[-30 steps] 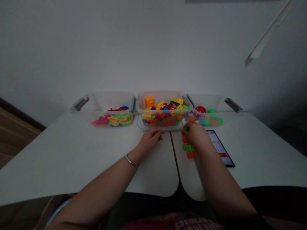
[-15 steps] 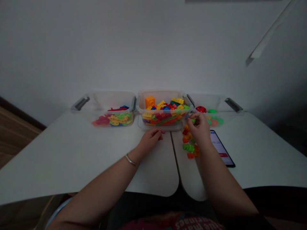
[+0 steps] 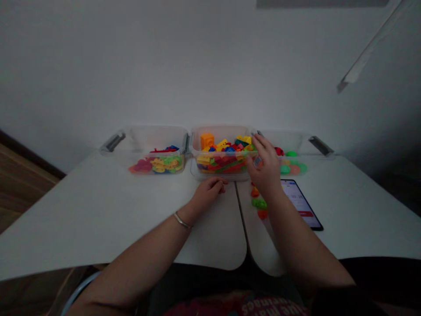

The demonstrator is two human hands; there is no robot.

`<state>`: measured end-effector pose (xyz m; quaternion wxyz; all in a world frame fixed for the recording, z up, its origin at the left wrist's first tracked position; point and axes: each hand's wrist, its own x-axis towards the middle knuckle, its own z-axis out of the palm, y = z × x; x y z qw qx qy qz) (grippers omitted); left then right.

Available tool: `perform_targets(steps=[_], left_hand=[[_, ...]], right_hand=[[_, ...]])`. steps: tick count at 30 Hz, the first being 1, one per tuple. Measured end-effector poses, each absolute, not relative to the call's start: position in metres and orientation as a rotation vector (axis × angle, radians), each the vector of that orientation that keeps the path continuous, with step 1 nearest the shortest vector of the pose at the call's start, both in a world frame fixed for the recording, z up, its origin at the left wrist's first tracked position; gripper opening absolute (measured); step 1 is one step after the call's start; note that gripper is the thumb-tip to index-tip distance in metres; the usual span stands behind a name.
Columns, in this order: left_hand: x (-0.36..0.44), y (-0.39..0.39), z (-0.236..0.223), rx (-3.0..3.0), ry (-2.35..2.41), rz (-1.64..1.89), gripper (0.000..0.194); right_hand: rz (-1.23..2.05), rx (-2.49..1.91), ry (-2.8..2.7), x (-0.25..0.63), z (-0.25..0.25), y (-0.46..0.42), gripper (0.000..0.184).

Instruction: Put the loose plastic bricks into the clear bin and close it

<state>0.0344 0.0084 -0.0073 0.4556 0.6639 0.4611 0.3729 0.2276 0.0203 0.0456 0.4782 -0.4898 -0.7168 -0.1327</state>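
Note:
My left hand (image 3: 208, 192) rests on the white table in front of the middle clear box (image 3: 219, 176), its fingers curled in and nothing visible in them. My right hand (image 3: 265, 169) is raised at that box's right front corner, with thumb and fingers apart and no piece seen between them. Its fingertips reach the rim beside the heaped colourful building blocks (image 3: 223, 162). Below the right hand lie several loose pieces, among them a green piece (image 3: 259, 203) and an orange piece (image 3: 262, 214). The hand and forearm partly cover this group.
A left clear box (image 3: 138, 139) holds red, yellow and green toy pieces (image 3: 164, 164). The right clear box (image 3: 301, 142) contains green and orange round pieces (image 3: 294, 168). A phone (image 3: 304, 206) lies right of my right forearm. A dark gap (image 3: 241, 215) divides the tabletops.
My right hand has moved up and slightly left from above the loose pieces to the middle box's rim. Its pinch on a small green piece has opened. My left hand stays put.

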Motion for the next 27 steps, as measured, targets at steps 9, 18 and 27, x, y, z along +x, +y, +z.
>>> perform_targets(steps=[9,18,27], left_hand=[[0.033,0.012,-0.014,1.646,1.101,0.937,0.026],[0.034,0.011,-0.014,1.631,1.092,0.944,0.026],[0.036,0.013,-0.015,1.644,1.126,0.929,0.029]], right_hand=[[-0.432,-1.341,-2.006,0.202,0.035,0.023,0.062],[-0.396,-1.278,-2.031,0.21,0.031,0.024,0.066],[-0.33,-1.03,-1.754,0.24,0.029,0.013,0.03]])
